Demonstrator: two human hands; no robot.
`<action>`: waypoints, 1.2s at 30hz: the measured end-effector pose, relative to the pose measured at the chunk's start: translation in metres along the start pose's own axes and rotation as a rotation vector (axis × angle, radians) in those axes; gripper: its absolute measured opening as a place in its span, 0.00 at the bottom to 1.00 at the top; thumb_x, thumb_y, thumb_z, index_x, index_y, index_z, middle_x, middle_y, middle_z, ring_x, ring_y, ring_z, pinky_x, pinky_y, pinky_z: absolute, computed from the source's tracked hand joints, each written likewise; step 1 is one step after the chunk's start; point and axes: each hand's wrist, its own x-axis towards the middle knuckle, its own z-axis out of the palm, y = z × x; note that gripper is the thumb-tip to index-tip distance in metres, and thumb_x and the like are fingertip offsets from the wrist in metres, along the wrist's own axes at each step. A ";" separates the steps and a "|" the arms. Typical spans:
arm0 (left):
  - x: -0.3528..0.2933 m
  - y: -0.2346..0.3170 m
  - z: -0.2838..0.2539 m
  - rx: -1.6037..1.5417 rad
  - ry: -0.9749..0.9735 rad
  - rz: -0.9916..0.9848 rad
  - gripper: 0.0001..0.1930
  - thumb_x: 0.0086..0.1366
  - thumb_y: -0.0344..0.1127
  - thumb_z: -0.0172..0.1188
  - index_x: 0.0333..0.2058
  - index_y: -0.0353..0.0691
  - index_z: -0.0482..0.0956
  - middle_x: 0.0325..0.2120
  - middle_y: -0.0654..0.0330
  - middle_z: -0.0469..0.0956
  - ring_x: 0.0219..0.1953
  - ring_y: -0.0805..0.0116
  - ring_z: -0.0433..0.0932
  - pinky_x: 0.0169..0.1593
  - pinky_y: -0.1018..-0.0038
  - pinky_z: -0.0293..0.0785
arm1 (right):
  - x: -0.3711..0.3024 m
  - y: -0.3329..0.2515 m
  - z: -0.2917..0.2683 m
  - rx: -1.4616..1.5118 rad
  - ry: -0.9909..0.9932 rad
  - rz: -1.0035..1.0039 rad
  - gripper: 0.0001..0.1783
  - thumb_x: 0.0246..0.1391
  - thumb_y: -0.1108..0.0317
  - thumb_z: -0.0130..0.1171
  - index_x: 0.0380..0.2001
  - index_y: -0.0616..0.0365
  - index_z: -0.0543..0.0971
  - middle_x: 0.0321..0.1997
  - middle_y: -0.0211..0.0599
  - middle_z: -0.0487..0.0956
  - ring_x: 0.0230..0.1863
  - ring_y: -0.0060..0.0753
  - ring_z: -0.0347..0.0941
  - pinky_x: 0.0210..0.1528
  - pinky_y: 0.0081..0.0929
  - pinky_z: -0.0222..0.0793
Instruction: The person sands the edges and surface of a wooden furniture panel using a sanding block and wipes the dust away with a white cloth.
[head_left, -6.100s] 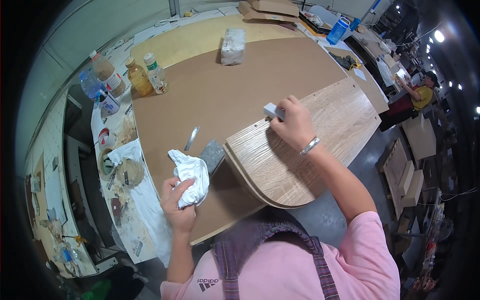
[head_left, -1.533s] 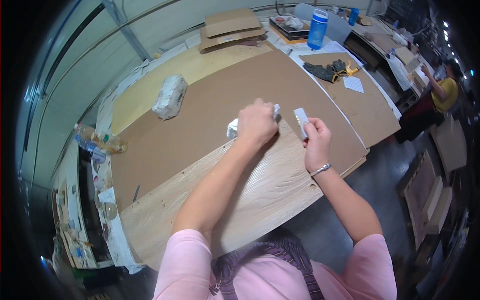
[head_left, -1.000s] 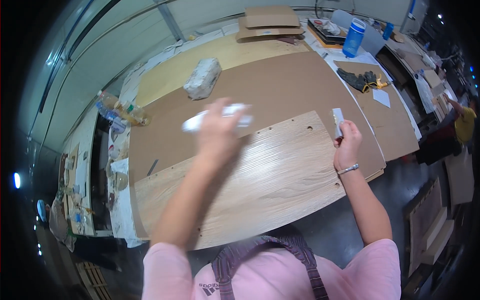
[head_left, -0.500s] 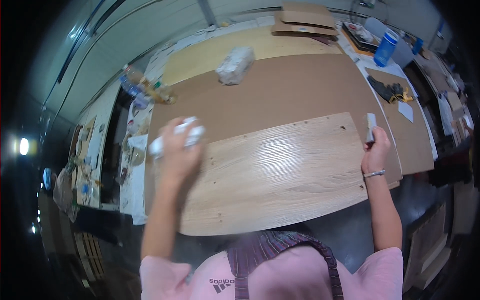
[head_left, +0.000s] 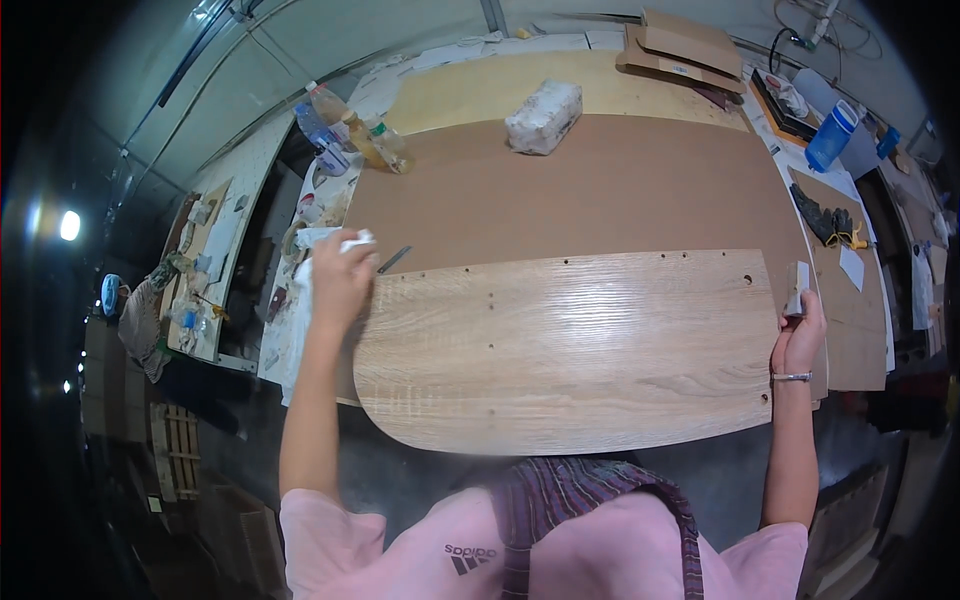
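Holding cloth (head_left: pixel 357 240), hand (head_left: pixel 338 278) perhaps past board (head_left: pixel 575 350) edge

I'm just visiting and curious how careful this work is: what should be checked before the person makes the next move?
1. White cloth gripped by the left hand: ok.
2. Pale grey block gripped by the right hand: ok.
3. Wood-grain board supported right to its near edge: not ok; that edge juts past the brown sheet.
4. Thin metal strip well away from the board: not ok; it lies close to the far left corner.
5. White wrapped block apart from the board: ok.
6. Left hand off the board: cannot tell.
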 end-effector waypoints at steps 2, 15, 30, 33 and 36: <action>0.015 0.043 0.003 -0.067 -0.143 0.084 0.07 0.51 0.28 0.65 0.31 0.40 0.85 0.40 0.59 0.77 0.41 0.55 0.71 0.47 0.62 0.70 | 0.002 -0.002 -0.001 -0.007 -0.012 -0.013 0.07 0.58 0.67 0.53 0.31 0.58 0.76 0.28 0.28 0.73 0.23 0.18 0.65 0.21 0.18 0.57; 0.008 -0.009 -0.005 -0.010 -0.307 -0.039 0.04 0.49 0.26 0.66 0.26 0.39 0.84 0.37 0.63 0.77 0.40 0.57 0.71 0.46 0.65 0.70 | -0.004 -0.005 0.002 0.009 -0.030 0.046 0.08 0.59 0.66 0.52 0.31 0.59 0.75 0.27 0.29 0.72 0.25 0.19 0.65 0.23 0.20 0.57; 0.035 0.087 0.021 -0.150 -0.106 0.205 0.08 0.48 0.25 0.65 0.30 0.41 0.82 0.38 0.60 0.77 0.41 0.52 0.71 0.46 0.59 0.68 | 0.011 0.002 0.004 0.067 0.001 0.351 0.09 0.55 0.60 0.62 0.35 0.52 0.78 0.30 0.24 0.72 0.29 0.20 0.66 0.26 0.21 0.63; 0.045 0.132 0.048 -0.321 -0.113 0.237 0.08 0.48 0.24 0.64 0.29 0.41 0.82 0.37 0.60 0.77 0.39 0.53 0.70 0.44 0.61 0.67 | 0.030 -0.018 -0.003 -0.123 -0.245 0.214 0.11 0.57 0.64 0.60 0.40 0.56 0.77 0.30 0.25 0.76 0.31 0.19 0.73 0.33 0.19 0.71; 0.043 0.151 0.066 -0.236 -0.052 0.212 0.07 0.49 0.23 0.63 0.29 0.39 0.81 0.37 0.60 0.76 0.39 0.54 0.70 0.45 0.62 0.65 | 0.058 -0.018 -0.011 -0.303 -0.370 0.070 0.12 0.52 0.71 0.60 0.41 0.60 0.79 0.34 0.28 0.78 0.34 0.18 0.74 0.38 0.19 0.72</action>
